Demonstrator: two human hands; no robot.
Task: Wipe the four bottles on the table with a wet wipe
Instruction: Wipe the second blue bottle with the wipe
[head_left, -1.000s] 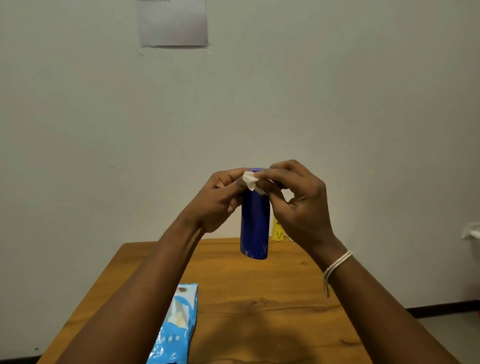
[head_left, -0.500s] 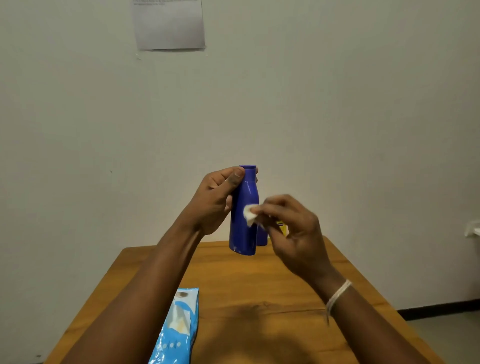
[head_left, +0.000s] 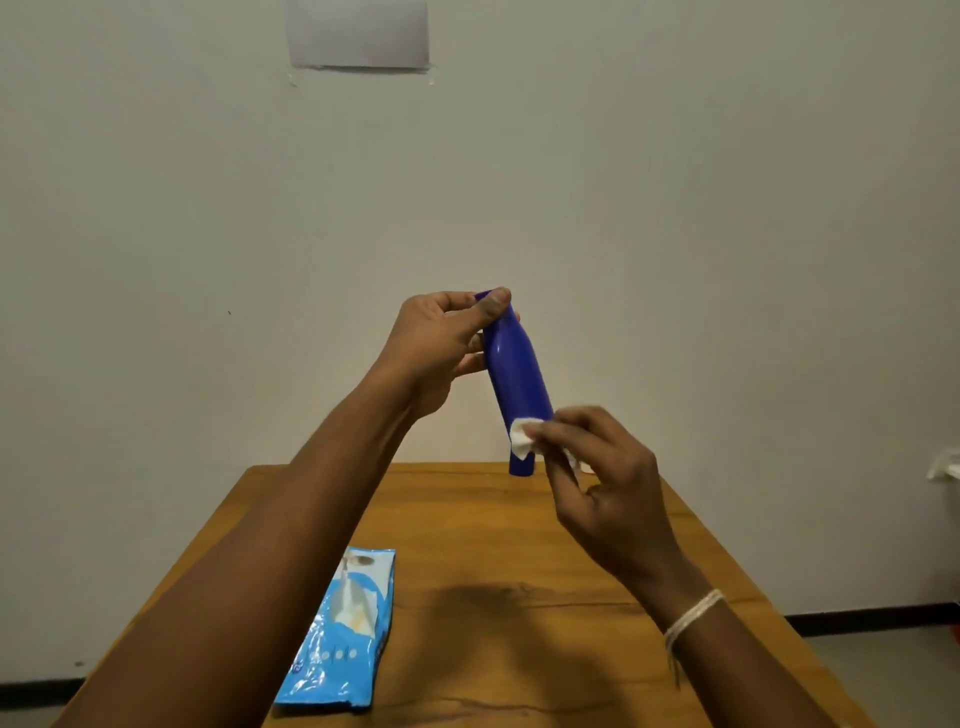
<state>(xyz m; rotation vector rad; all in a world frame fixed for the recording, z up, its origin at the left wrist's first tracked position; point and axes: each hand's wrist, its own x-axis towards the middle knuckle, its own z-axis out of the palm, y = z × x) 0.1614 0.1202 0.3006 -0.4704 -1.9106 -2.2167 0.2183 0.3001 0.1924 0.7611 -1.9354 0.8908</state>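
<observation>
My left hand (head_left: 441, 348) grips the neck of a blue bottle (head_left: 517, 374) and holds it tilted in the air above the far end of the wooden table (head_left: 493, 545). My right hand (head_left: 602, 478) pinches a small white wet wipe (head_left: 523, 434) against the bottle's lower body. Just below it another blue bottle (head_left: 521, 464) shows at the table's far edge, mostly hidden by the held one. The other bottles are hidden behind my hands.
A light blue wet wipe packet (head_left: 345, 629) lies on the table near its left front. A sheet of paper (head_left: 358, 34) is taped to the bare wall behind. Something white (head_left: 945, 465) sits at the right edge of view.
My right hand slid the wipe from the bottle's top down to its lower body. My left hand tipped the bottle so its base swings right.
</observation>
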